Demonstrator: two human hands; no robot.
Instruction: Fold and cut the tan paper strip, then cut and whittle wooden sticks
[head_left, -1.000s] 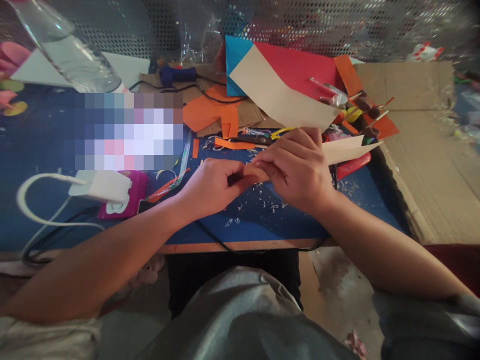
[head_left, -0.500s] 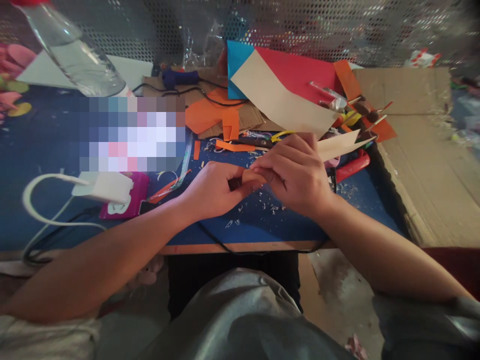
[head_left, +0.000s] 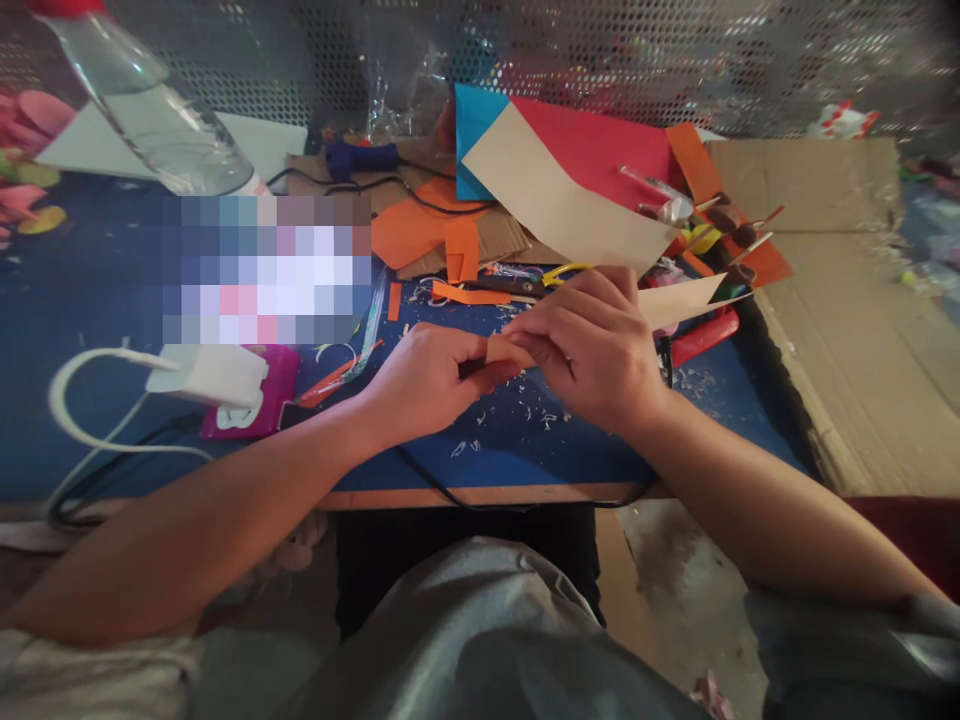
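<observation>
Paper strip, tan (head_left: pixel 504 350): one, curved, between the two hands. Left hand (head_left: pixel 429 382): thumb and finger pinching its left end. Right hand (head_left: pixel 596 345): fingertips pinching its right side. Cream paper flaps (head_left: pixel 679 303): beyond the right hand; whether the same piece, cannot tell. Handling, as judged: very light, springy, readily creased; best gripped at the edges, lightly. White scraps (head_left: pixel 546 416): below the hands.

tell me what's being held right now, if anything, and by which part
A curled paper-like strip: the left hand holds it near its left end, the right hand pinches it farther right; the exact contact is partly hidden.
</observation>
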